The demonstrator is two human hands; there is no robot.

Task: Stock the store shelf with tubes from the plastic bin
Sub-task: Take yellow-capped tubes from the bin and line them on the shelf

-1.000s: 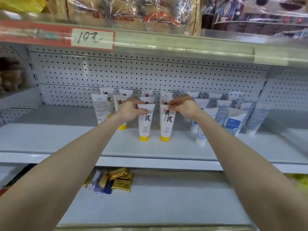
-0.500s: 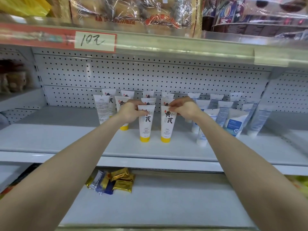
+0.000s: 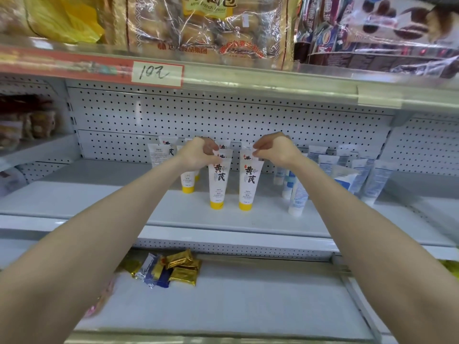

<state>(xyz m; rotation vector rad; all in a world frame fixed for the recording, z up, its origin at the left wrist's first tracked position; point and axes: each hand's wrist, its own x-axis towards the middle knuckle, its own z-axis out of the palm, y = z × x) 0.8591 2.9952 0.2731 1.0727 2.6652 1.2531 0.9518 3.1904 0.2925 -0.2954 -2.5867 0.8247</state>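
Note:
Two white tubes with yellow caps stand cap-down side by side at the front of the grey middle shelf (image 3: 111, 202). My left hand (image 3: 198, 152) pinches the top crimp of the left tube (image 3: 218, 184). The top crimp of the right tube (image 3: 249, 182) is pinched by my right hand (image 3: 275, 147). Several more tubes of the same kind (image 3: 188, 182) stand in rows behind them, up to the pegboard back wall. The plastic bin is out of view.
Blue-and-white tubes (image 3: 296, 194) crowd the shelf to the right. Gold and blue wrapped packets (image 3: 178, 269) lie on the lower shelf. Bagged bread (image 3: 206, 28) fills the upper shelf, above a handwritten price label (image 3: 156, 74). Bare shelf stretches to the left of the tubes.
Both hands have stayed on the tops of the two front tubes and risen slightly. The tubes stand where they were.

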